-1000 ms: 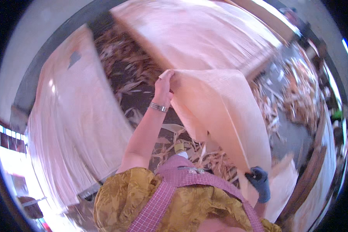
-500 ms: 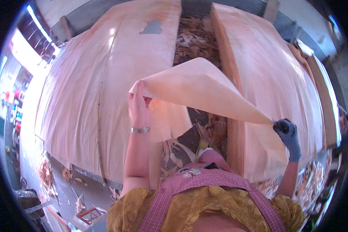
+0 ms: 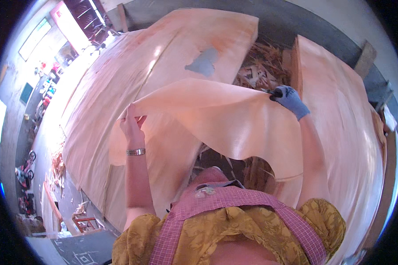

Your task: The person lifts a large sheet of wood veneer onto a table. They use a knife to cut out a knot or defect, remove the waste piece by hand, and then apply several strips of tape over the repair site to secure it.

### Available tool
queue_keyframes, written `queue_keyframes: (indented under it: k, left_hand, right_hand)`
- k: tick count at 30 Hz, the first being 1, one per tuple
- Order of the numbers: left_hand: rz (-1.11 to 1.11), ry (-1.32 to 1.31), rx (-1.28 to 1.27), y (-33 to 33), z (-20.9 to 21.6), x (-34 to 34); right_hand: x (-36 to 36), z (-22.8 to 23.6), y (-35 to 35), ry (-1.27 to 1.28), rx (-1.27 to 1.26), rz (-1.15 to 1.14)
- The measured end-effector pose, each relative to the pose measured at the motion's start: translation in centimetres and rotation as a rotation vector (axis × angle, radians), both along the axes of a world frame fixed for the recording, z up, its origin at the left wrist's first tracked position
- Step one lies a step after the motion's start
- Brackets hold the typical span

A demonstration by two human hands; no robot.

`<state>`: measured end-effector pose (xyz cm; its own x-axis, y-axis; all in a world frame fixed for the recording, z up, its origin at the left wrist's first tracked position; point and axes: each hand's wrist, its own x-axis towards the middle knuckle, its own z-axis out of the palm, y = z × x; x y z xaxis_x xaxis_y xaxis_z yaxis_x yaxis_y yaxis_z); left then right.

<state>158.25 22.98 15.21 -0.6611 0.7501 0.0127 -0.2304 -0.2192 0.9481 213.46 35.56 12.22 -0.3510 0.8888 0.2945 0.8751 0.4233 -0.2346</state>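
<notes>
The pale wood veneer sheet (image 3: 225,121) is held raised in front of the person, across the gap between the left veneer stack (image 3: 97,110) and the right veneer stack (image 3: 340,110). The bare left hand (image 3: 133,126) pinches its upper left part between thumb and fingers; the gloved right hand (image 3: 289,101) is closed on its upper edge, to the right. The upper edge bows upward between these grips; the lower edge droops in a wave near the checked apron (image 3: 232,201).

Handling, as judged: the sheet appears limp and liable to split. Light, even tension from both hands is advisable, with the sagging lower edge kept high enough not to snag.

Edges and room: the left stack's inner edge passes behind the sheet. The right stack's edge stands near the glove. Wood scraps (image 3: 265,68) lie in the gap. Clearance looks tightest at the right forearm (image 3: 313,154); whether the sheet touches it cannot be determined.
</notes>
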Motion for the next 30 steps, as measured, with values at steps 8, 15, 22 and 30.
queue_keyframes:
  k: [8,15,22,30]
  left_hand:
    - [0.172,0.002,0.060,18.9,-4.0,0.2]
    - [0.416,-0.150,0.198,33.3,-4.8,1.9]
    - [0.465,-0.425,0.061,29.3,-13.7,6.1]
    - [0.468,-0.673,-0.110,6.6,-19.4,1.5]
  right_hand:
    - [-4.6,-1.6,34.5,-0.224,0.000,0.149]
    - [-8.6,5.0,57.5,-0.320,0.578,0.169]
    - [-14.8,8.6,60.1,-0.268,0.718,0.493]
    - [-24.5,6.3,41.7,-0.486,0.617,0.687]
